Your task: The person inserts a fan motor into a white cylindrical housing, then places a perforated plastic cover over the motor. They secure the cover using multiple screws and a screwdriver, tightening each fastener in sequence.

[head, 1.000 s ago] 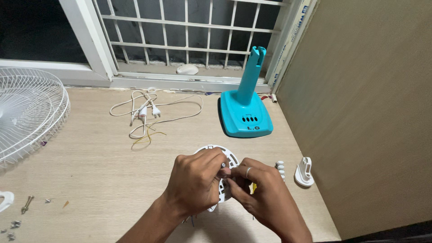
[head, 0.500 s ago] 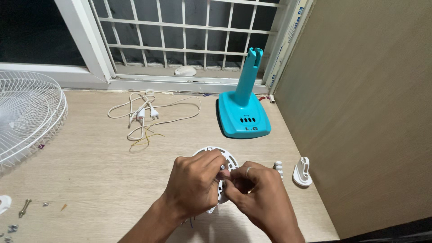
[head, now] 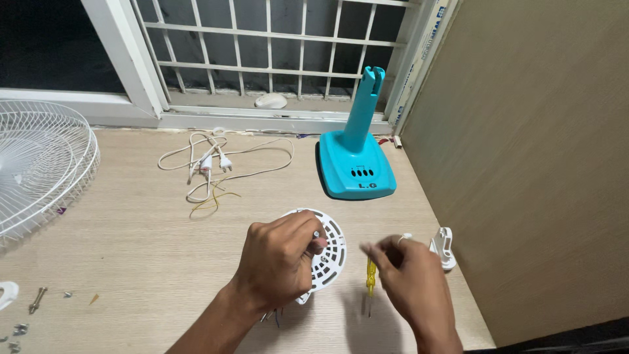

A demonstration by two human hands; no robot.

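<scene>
Left hand (head: 278, 262) grips the white vented disc (head: 327, 252); right hand (head: 409, 275), blurred, grip indiscernible, hovers near a yellow screwdriver (head: 370, 278) beside the wall panel (head: 524, 164).

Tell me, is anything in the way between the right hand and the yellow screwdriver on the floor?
Nothing visible. The right hand hovers just right of the yellow screwdriver on the wooden floor, with only bare floor between them.

Blurred right hand (head: 409, 275) (moving) hides the white knobs.
</scene>
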